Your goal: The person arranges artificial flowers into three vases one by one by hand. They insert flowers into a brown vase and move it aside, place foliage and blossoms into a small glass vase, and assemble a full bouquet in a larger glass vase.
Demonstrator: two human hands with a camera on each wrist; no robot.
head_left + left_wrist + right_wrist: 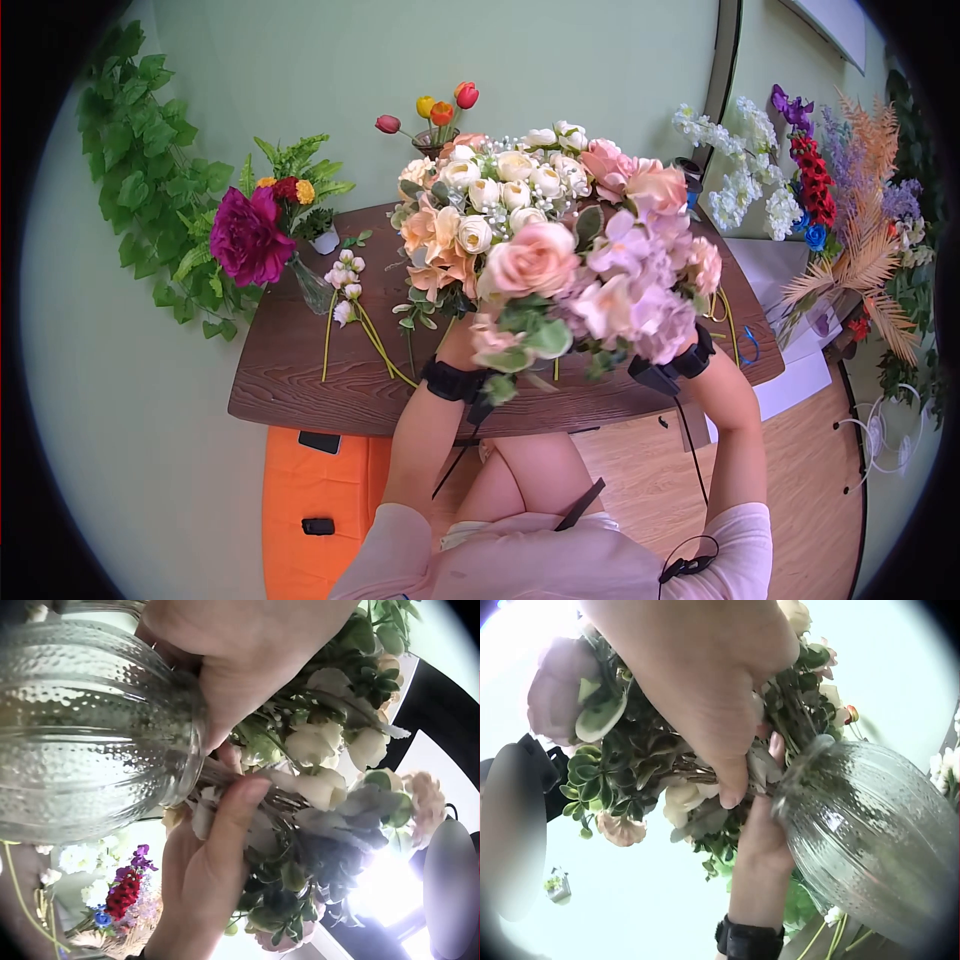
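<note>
A large bouquet (530, 260) of pink roses, white and peach blooms and lilac flowers fills the middle of the head view and hides both hands there. Below the blooms, my left hand (247, 652) and right hand (697, 682) grip the bundled stems (217, 772) from opposite sides. The thumbs lie along the stems and leaves. Right under the hands is the mouth of a ribbed, dimpled clear glass vase (870, 832), the stems at its rim. Its body is hidden by the flowers in the head view.
On the dark wood table (300, 395), loose white flower stems (345, 290) lie left, beside a vase with a magenta bloom (250, 238). Tulips (440, 112) stand behind the bouquet. Tall mixed flowers (820, 190) rise at right. An orange seat (310, 490) is below left.
</note>
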